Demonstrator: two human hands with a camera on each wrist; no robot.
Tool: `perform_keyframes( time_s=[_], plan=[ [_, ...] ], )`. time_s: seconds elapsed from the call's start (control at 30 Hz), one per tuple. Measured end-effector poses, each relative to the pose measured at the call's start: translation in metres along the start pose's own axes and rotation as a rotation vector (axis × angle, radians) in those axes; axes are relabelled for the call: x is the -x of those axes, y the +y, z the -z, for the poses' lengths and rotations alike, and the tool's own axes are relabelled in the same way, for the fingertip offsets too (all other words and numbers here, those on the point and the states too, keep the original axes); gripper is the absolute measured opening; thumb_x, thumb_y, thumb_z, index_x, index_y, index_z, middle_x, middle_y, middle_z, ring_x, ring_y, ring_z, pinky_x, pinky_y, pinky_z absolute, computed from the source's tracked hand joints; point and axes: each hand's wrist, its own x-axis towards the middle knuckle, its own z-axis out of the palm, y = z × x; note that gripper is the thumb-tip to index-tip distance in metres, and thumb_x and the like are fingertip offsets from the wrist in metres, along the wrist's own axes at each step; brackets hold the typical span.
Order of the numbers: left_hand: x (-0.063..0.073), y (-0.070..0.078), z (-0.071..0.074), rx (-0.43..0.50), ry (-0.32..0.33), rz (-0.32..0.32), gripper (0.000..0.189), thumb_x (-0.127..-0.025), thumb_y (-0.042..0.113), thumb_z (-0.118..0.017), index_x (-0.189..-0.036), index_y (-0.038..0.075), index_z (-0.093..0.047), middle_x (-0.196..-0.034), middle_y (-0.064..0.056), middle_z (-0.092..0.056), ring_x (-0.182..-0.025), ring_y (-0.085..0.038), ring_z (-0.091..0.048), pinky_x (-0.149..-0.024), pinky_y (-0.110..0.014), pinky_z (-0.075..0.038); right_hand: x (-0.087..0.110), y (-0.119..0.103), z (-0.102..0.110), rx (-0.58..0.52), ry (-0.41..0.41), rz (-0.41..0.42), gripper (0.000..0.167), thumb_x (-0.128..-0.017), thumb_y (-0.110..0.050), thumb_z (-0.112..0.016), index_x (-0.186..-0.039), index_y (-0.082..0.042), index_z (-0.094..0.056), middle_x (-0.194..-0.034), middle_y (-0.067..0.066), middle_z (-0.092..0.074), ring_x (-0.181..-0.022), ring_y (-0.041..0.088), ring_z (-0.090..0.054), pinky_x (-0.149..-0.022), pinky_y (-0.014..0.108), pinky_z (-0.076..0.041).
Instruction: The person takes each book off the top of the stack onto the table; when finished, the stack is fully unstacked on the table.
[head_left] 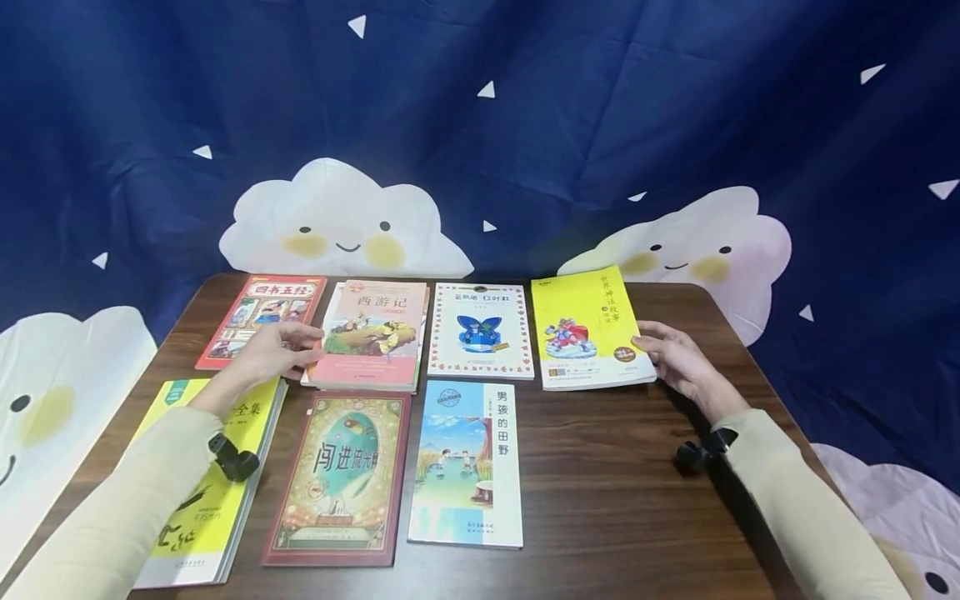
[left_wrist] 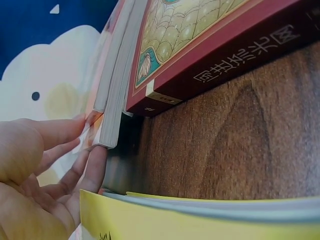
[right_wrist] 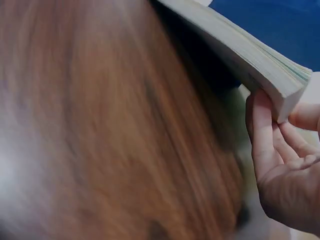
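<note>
My left hand (head_left: 264, 357) pinches the left edge of a pink picture-cover book (head_left: 369, 362), thumb on top and fingers at its underside. Edges of another book show beneath the pink one, and the left wrist view shows two page blocks (left_wrist: 114, 100) stacked there. At the right, my right hand (head_left: 686, 367) grips the lower right corner of a yellow book (head_left: 592, 312) with a caped figure on its cover. The right wrist view shows the thumb on one side of its pages (right_wrist: 250, 57) and fingers underneath, with that corner raised off the wooden table (right_wrist: 110, 130).
Between the held books lies a white book with a blue butterfly (head_left: 480, 329). A red book (head_left: 251, 304) lies at the back left. In front are a thick yellow book (head_left: 232, 467) under my left forearm, a maroon-bordered book (head_left: 337, 500) and a blue-and-white book (head_left: 465, 467). A cloud-patterned curtain (head_left: 525, 150) hangs behind.
</note>
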Motion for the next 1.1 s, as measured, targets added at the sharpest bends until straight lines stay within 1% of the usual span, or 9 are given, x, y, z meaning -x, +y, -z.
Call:
perform_keyframes(
  time_s=[0.1,0.2,0.3,0.4,0.47,0.57,0.77,0.93,1.1],
  plan=[
    [0.001,0.0,0.001,0.001,0.001,0.005,0.053,-0.102,0.021,-0.071,-0.148,-0.001,-0.056,-0.133,-0.024,-0.058,-0.092,-0.018,-0.071,-0.077,-0.033,-0.067,-0.006,-0.001,-0.001,0.131,0.037,-0.003,0.05,-0.107,-0.015,-0.063,-0.152,-0.008,-0.041,-0.096,-0.011,-0.078,-0.08,0.003,-0.07,-0.069,0.023,-0.063],
    [0.001,0.0,0.001,-0.005,-0.002,0.005,0.054,-0.102,0.022,-0.072,-0.148,-0.002,-0.056,-0.132,-0.024,-0.057,-0.091,-0.017,-0.07,-0.077,-0.032,-0.067,-0.008,-0.001,-0.007,0.385,0.149,0.063,0.062,-0.103,-0.019,-0.068,-0.155,0.004,-0.043,-0.092,-0.017,-0.072,-0.079,0.0,-0.065,-0.067,0.02,-0.06],
    [0.002,-0.001,0.002,-0.01,-0.007,0.008,0.056,-0.102,0.023,-0.072,-0.149,-0.002,-0.055,-0.132,-0.024,-0.057,-0.091,-0.016,-0.07,-0.077,-0.032,-0.067,-0.005,-0.001,-0.02,0.594,0.324,0.18,0.053,-0.098,-0.018,-0.073,-0.143,0.007,-0.058,-0.087,-0.014,-0.065,-0.074,0.0,-0.058,-0.062,0.017,-0.052],
    [0.003,-0.001,0.002,-0.01,-0.012,0.013,0.056,-0.103,0.023,-0.071,-0.149,-0.003,-0.054,-0.134,-0.025,-0.056,-0.091,-0.015,-0.07,-0.078,-0.032,-0.067,-0.002,-0.005,-0.042,0.621,0.415,0.287,0.042,-0.096,-0.015,-0.075,-0.131,0.007,-0.067,-0.083,-0.009,-0.063,-0.07,0.001,-0.056,-0.057,0.016,-0.049],
    [0.003,-0.001,0.002,-0.011,-0.012,0.02,0.056,-0.103,0.023,-0.07,-0.15,-0.002,-0.054,-0.135,-0.025,-0.055,-0.091,-0.015,-0.07,-0.078,-0.032,-0.067,-0.003,-0.009,-0.063,0.587,0.398,0.32,0.039,-0.096,-0.014,-0.075,-0.129,0.007,-0.068,-0.082,-0.007,-0.065,-0.068,0.002,-0.06,-0.057,0.017,-0.053],
    [0.003,-0.001,0.002,-0.012,-0.009,0.025,0.055,-0.103,0.022,-0.07,-0.15,-0.003,-0.054,-0.135,-0.025,-0.055,-0.092,-0.014,-0.07,-0.078,-0.032,-0.067,-0.007,-0.016,-0.1,0.521,0.307,0.324,0.041,-0.095,-0.012,-0.076,-0.129,0.008,-0.067,-0.084,0.003,-0.073,-0.063,0.007,-0.066,-0.054,0.022,-0.058],
    [0.0,0.0,0.0,-0.011,0.001,0.017,0.056,-0.102,0.023,-0.071,-0.149,-0.004,-0.055,-0.137,-0.027,-0.057,-0.094,-0.014,-0.07,-0.077,-0.031,-0.067,-0.023,-0.019,-0.179,0.357,0.091,0.225,0.042,-0.098,-0.01,-0.073,-0.135,0.008,-0.063,-0.115,0.031,-0.075,-0.071,0.015,-0.074,-0.068,0.032,-0.068],
    [-0.001,0.0,-0.001,-0.021,0.006,0.025,0.055,-0.102,0.023,-0.071,-0.149,-0.003,-0.055,-0.138,-0.027,-0.056,-0.092,-0.013,-0.069,-0.077,-0.03,-0.067,-0.038,-0.013,-0.235,0.265,-0.033,0.119,0.041,-0.099,-0.013,-0.073,-0.136,0.004,-0.065,-0.123,0.031,-0.073,-0.076,0.017,-0.077,-0.075,0.036,-0.069],
    [-0.001,0.001,-0.002,-0.025,0.007,0.027,0.055,-0.102,0.023,-0.071,-0.148,-0.002,-0.056,-0.135,-0.025,-0.056,-0.09,-0.012,-0.069,-0.076,-0.03,-0.067,-0.049,-0.004,-0.277,0.226,-0.106,0.046,0.046,-0.099,-0.015,-0.073,-0.141,0.002,-0.062,-0.11,0.026,-0.078,-0.075,0.015,-0.077,-0.074,0.031,-0.068]
  ],
)
